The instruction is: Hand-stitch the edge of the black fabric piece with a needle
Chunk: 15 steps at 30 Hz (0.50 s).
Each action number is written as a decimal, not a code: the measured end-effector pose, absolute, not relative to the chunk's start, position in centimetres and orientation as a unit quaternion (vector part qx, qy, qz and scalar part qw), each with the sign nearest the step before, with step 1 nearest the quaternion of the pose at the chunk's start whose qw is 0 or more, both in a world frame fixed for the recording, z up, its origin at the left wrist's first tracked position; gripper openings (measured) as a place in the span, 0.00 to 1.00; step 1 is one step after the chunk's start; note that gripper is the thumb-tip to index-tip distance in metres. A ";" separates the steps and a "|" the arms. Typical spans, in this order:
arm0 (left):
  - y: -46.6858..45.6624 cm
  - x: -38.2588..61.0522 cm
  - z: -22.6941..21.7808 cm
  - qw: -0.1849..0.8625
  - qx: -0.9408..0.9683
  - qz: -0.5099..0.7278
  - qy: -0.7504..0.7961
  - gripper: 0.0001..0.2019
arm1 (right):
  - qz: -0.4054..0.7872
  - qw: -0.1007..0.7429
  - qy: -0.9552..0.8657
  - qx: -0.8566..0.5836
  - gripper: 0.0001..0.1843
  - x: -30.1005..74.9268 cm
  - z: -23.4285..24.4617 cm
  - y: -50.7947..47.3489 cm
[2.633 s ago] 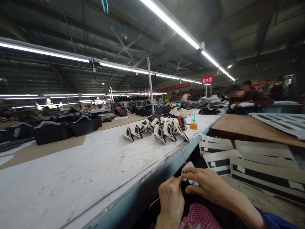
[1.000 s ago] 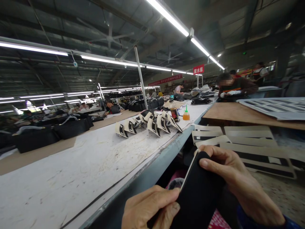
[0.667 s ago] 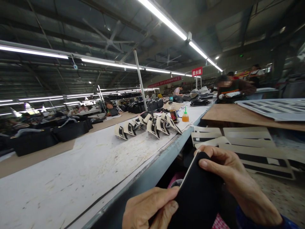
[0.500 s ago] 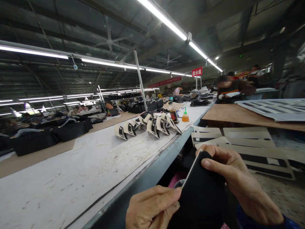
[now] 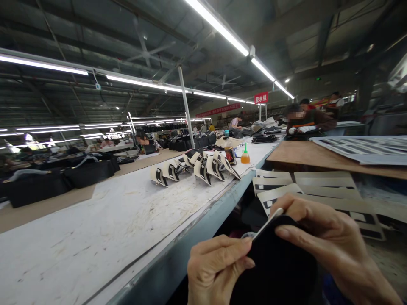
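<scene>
Between my hands is a black panel [image 5: 276,262] with a pale cream edge, held up in front of the table's near edge. My left hand [image 5: 219,267] pinches the lower left end of that edge between thumb and fingers. Higher up on the right, my right hand [image 5: 321,233] grips the top corner, thumb on the black face and fingers behind. The panel's lower part fades into dark, so its full shape is hard to see. Just beyond my right hand lie several flat cream pieces with black strips [image 5: 280,197].
A long white-covered table [image 5: 127,224] runs away to the left, carrying curved cream-and-black pieces [image 5: 202,169] and a green-tipped bottle of amber liquid [image 5: 245,156]. Black bags [image 5: 34,186] stand farther left. At right is a brown board [image 5: 295,154]; a co-worker [image 5: 305,120] leans beyond it.
Both hands have shifted right with the panel. Its pale edge now slants lower and looks shorter, and the right hand sits slightly lower. The grips are kept.
</scene>
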<state>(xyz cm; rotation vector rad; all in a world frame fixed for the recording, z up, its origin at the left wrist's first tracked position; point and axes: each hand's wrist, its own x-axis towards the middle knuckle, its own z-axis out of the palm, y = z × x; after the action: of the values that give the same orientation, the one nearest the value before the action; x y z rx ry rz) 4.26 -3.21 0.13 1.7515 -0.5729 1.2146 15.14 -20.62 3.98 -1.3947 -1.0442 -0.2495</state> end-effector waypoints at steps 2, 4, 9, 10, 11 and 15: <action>-3.7 4.8 -0.2 0.462 0.697 0.504 -0.216 0.16 | -0.146 0.601 -0.492 -0.613 0.13 15.1 4.0 -20.6; -4.2 5.2 -0.8 0.476 0.684 0.521 -0.183 0.15 | -0.174 0.575 -0.516 -0.610 0.11 15.3 4.0 -20.5; -5.3 4.7 -1.6 0.464 0.676 0.564 -0.102 0.16 | -0.114 0.571 -0.534 -0.613 0.08 15.7 3.9 -20.1; -5.2 4.5 -1.6 0.450 0.677 0.573 -0.102 0.17 | -0.086 0.586 -0.519 -0.616 0.11 15.6 3.9 -20.0; -5.0 4.2 -1.5 0.429 0.681 0.584 -0.105 0.17 | -0.058 0.604 -0.497 -0.620 0.13 15.3 3.9 -20.0; -3.6 3.8 -1.3 0.304 0.738 0.570 -0.193 0.20 | 0.029 0.661 -0.425 -0.618 0.17 14.2 3.9 -20.2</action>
<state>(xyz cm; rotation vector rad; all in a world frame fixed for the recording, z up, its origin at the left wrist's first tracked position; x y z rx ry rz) 3.78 -3.60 -1.28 1.9555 -0.5113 1.5104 14.18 -20.18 3.94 -1.3971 -0.9614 0.0651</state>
